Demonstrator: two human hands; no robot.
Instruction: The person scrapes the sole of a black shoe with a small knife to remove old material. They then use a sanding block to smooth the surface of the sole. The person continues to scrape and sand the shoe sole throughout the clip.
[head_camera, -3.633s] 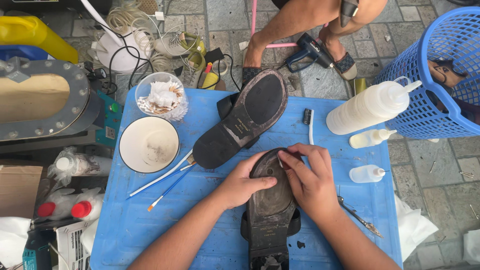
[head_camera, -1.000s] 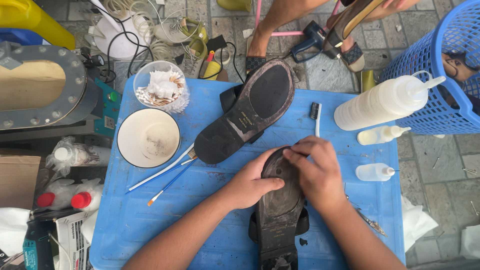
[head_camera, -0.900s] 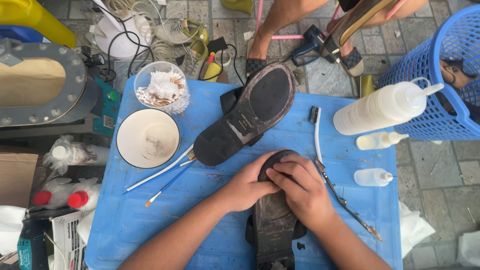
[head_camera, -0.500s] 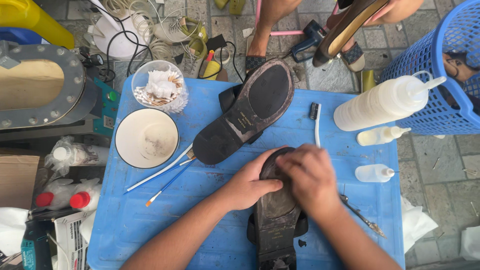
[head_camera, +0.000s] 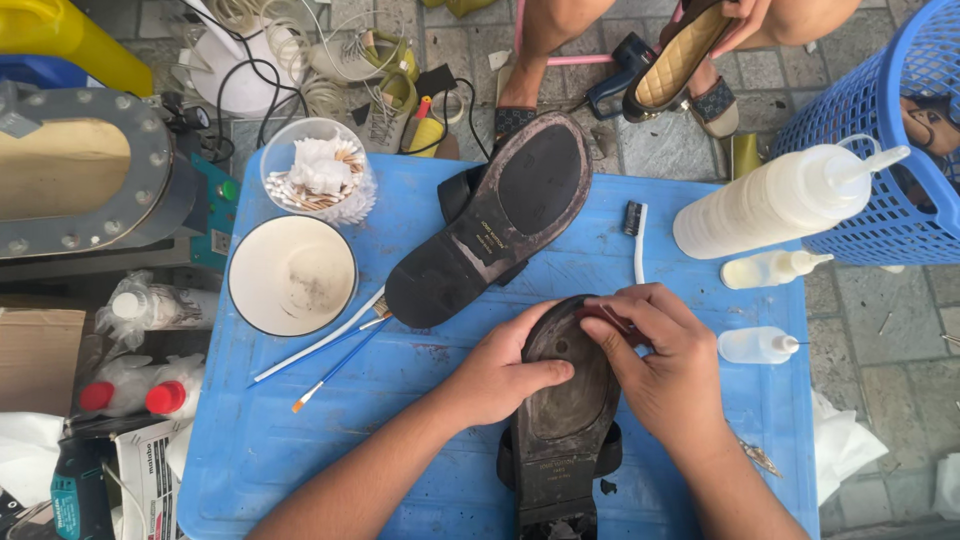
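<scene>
- Dark shoe (head_camera: 565, 420) lying sole-up on blue table (head_camera: 300, 450), just below the second upturned shoe (head_camera: 505, 215).
- Left hand (head_camera: 500, 375) curled around that sole's left edge, thumb pressed flat on top.
- Right hand (head_camera: 665, 365) bent over the toe end, fingertips pinching the rim; anything held between them impossible to tell.
- Best done with steady, even pressure along the rim, sole braced against sliding.

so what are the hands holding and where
Both hold the upturned dark shoe at its front sole: left hand on the left edge, right hand over the toe's right side.
</scene>
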